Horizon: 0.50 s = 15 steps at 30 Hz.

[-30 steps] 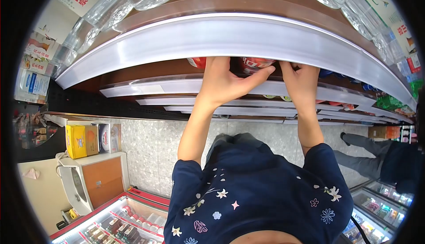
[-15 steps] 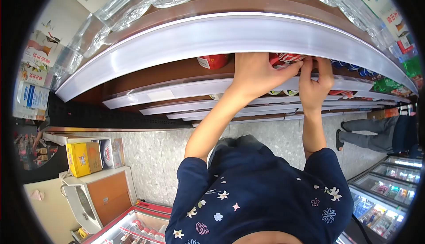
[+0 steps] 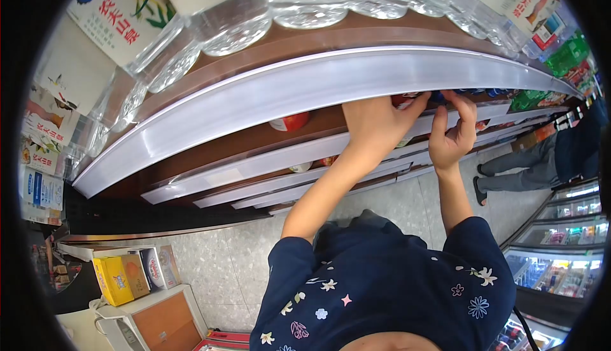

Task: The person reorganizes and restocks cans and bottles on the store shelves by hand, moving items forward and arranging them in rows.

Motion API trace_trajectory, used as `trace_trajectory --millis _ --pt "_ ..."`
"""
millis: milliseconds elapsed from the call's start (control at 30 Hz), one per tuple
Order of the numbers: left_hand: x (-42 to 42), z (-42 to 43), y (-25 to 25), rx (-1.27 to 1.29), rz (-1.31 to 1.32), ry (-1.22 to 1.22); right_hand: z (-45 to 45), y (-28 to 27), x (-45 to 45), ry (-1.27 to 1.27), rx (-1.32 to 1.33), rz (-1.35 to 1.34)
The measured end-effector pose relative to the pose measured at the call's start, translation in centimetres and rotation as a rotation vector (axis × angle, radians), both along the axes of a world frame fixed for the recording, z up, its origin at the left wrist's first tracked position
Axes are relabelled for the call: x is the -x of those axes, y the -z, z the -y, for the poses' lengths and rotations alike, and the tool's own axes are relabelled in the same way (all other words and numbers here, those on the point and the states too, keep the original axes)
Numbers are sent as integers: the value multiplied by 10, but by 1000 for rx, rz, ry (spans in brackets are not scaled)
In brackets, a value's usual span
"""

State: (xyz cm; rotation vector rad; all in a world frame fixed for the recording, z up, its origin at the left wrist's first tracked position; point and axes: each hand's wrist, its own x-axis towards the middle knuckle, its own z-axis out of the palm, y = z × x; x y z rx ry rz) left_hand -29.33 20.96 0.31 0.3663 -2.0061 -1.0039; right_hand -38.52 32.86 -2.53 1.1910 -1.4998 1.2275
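My left hand (image 3: 372, 125) reaches under the front edge of the shelf, its fingers wrapped round a red drink can with white lettering (image 3: 403, 100), mostly hidden by the hand and the shelf edge. Just right of the can, my right hand (image 3: 455, 136) is raised with curled fingers and the thumb apart from them; I see nothing between them. Dark blue items (image 3: 487, 92) stand behind and right of its fingertips. Left of my left hand, another red container with a white label (image 3: 289, 122) sits on the same brown shelf (image 3: 245, 141).
A broad white shelf edge (image 3: 267, 87) overhangs both hands. Large clear water bottles (image 3: 309, 7) line the shelf above. Lower shelves hold more goods. A person in grey trousers (image 3: 525, 166) stands at right, near glass-fronted coolers (image 3: 560, 243). Boxes (image 3: 121, 278) are at lower left.
The view has turned and shifted, so the shelf now slants upward to the right. My right hand's fingertips have come away from the red can, while my left hand stays on it.
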Motion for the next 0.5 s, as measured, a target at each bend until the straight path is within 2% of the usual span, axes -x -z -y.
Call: trace_trajectory --millis 133,167,333,433,467,500 --pt "13 -12 3 263 -178 -315 -22 -1 30 -64 -47 -21" --pt "18 -14 6 368 -136 -406 -26 0 41 -70 -42 -39" --pt "29 -22 31 445 -203 -557 -58 -1 100 -205 -7 -211" --pt "52 -37 63 74 -564 -412 -92 -5 141 -290 -14 -222" --pt "48 -47 61 361 -366 -693 -102 0 156 -323 13 -184" --pt "53 -57 60 485 -321 -744 -106 8 166 -395 48 -122"
